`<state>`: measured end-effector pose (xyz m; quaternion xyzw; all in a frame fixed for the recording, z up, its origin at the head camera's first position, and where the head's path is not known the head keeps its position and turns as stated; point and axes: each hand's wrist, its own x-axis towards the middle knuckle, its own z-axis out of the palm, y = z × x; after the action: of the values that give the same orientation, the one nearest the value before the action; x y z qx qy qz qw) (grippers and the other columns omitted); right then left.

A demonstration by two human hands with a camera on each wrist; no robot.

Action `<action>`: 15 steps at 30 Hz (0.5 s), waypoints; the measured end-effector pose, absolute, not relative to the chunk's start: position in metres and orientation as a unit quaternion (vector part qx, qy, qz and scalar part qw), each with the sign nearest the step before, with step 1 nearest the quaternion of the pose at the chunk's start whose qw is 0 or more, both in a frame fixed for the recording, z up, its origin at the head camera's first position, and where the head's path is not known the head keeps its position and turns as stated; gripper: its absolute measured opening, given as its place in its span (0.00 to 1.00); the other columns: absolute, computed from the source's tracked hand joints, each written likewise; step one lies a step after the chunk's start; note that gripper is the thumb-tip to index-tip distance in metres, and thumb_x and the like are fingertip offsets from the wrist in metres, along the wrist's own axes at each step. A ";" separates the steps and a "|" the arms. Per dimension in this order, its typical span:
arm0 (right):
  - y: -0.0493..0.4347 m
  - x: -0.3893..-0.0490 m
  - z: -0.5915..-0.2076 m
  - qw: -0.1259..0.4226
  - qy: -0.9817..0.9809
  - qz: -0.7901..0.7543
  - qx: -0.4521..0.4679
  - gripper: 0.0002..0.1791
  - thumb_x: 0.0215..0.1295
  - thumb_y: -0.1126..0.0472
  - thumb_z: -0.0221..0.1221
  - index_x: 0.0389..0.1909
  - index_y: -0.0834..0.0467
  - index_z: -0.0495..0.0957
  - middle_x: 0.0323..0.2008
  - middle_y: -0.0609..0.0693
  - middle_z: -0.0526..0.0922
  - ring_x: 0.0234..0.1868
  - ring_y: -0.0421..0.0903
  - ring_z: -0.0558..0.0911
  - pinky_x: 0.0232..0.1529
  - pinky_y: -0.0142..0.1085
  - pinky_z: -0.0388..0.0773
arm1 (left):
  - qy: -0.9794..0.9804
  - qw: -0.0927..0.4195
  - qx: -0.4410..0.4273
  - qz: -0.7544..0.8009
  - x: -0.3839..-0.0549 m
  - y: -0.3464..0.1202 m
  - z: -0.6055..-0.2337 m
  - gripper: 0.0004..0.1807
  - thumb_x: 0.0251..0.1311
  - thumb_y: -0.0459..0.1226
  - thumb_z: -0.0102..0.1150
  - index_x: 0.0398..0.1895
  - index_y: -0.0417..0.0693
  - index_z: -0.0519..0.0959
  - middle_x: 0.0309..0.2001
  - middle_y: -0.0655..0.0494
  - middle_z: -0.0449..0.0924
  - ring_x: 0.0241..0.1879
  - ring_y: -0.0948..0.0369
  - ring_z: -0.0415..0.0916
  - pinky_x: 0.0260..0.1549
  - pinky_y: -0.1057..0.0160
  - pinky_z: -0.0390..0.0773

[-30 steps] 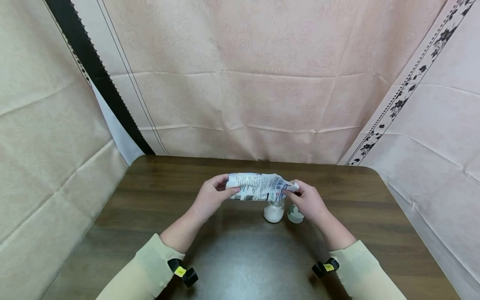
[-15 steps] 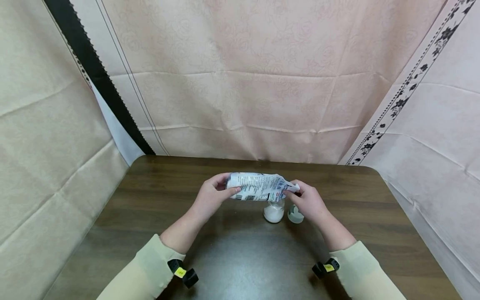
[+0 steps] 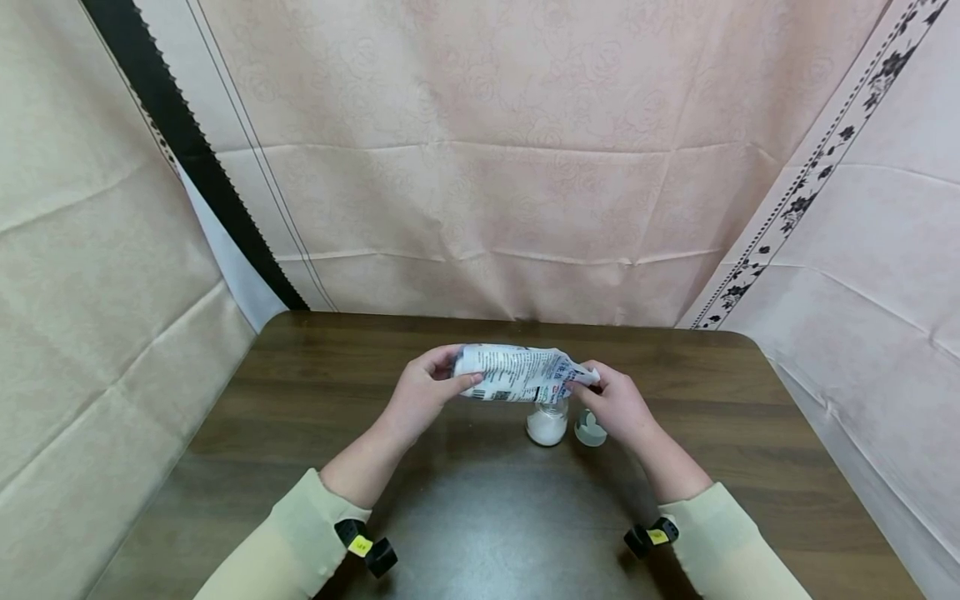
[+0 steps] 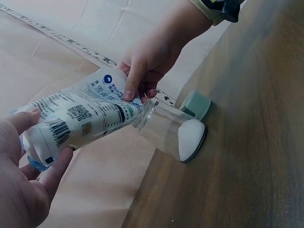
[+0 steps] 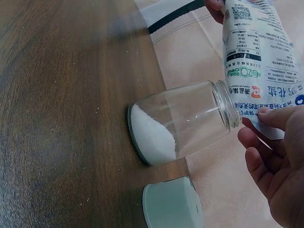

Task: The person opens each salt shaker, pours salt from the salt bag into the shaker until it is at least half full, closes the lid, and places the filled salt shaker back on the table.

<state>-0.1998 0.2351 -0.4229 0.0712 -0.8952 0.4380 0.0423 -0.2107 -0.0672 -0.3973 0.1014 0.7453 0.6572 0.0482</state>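
Between both hands lies a printed white and blue plastic bag of salt (image 3: 513, 373), tilted so its narrow end meets a glass jar's mouth. My left hand (image 3: 422, 393) holds the bag's full end, thumb on the near face and fingers beneath. With thumb and fingers, my right hand (image 3: 618, 402) pinches the bag's corner by the jar's rim. The clear jar (image 5: 194, 121) stands upright on the table, with white grains (image 5: 153, 137) piled higher on one side at its bottom. The bag's opening is hidden at the rim.
A pale green lid (image 5: 173, 204) sits on the table just right of the jar. Small white grains are scattered over the brown wooden table (image 3: 465, 517). Patterned cloth (image 3: 480, 192) hangs behind the table and along its sides.
The bag's left end has risen very slightly with my left hand. My right hand, the jar and the lid have stayed in place.
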 end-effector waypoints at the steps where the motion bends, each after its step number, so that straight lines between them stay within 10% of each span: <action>1: 0.235 -0.200 -0.423 0.043 -0.895 0.438 0.072 0.07 0.67 0.61 0.63 0.44 0.56 0.81 0.38 0.51 0.85 0.34 0.50 0.77 0.33 0.41 0.74 | 0.744 0.049 0.101 0.659 -0.211 -0.067 -0.397 0.25 0.53 0.40 0.75 0.55 0.49 0.81 0.49 0.51 0.82 0.46 0.54 0.79 0.41 0.61 0.81; 15: 0.234 -0.200 -0.421 0.045 -0.896 0.435 0.075 0.07 0.67 0.61 0.64 0.44 0.56 0.81 0.37 0.51 0.85 0.33 0.50 0.77 0.32 0.41 0.74 | 0.726 0.060 0.093 0.679 -0.210 -0.068 -0.400 0.24 0.54 0.38 0.74 0.56 0.48 0.81 0.49 0.50 0.81 0.45 0.55 0.79 0.45 0.54 0.81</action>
<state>-0.1999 0.2343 -0.4206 0.0751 -0.8963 0.4348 0.0446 -0.2096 -0.0683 -0.4000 0.0931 0.7260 0.6787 0.0602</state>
